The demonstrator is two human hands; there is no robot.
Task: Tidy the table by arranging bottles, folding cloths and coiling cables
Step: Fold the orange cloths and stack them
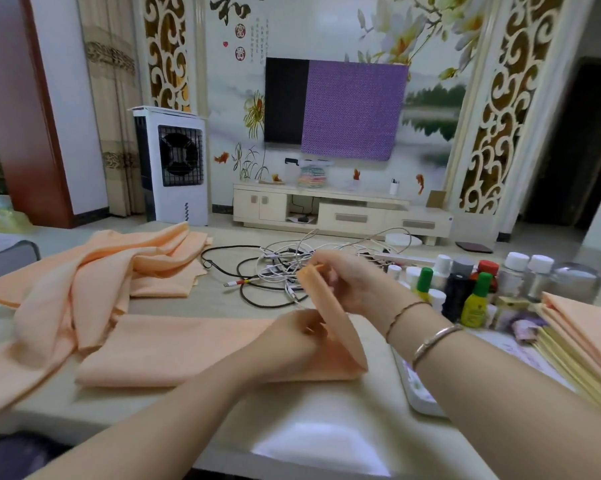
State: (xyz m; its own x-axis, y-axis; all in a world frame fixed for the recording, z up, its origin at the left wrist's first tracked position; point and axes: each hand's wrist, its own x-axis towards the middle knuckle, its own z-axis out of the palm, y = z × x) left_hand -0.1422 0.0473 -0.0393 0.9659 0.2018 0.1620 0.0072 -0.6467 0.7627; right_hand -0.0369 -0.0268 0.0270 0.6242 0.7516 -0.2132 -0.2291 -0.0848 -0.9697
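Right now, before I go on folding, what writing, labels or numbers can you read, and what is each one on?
"和": large black brush character on the wall mural.
"富" and "貴": two red seals below it on the mural.
Small columns of characters beside the seals: too small to read.
Label on the yellow bottle with the green cap: too blurred to read.
Other bottles: no readable text.

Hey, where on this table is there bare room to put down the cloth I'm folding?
Bare table lies along the near edge, in front of the cloth pinched by the left hand and right hand. A smaller strip shows between that cloth and the cables. Crowded: cloth heap left, bottles and folded stack right.
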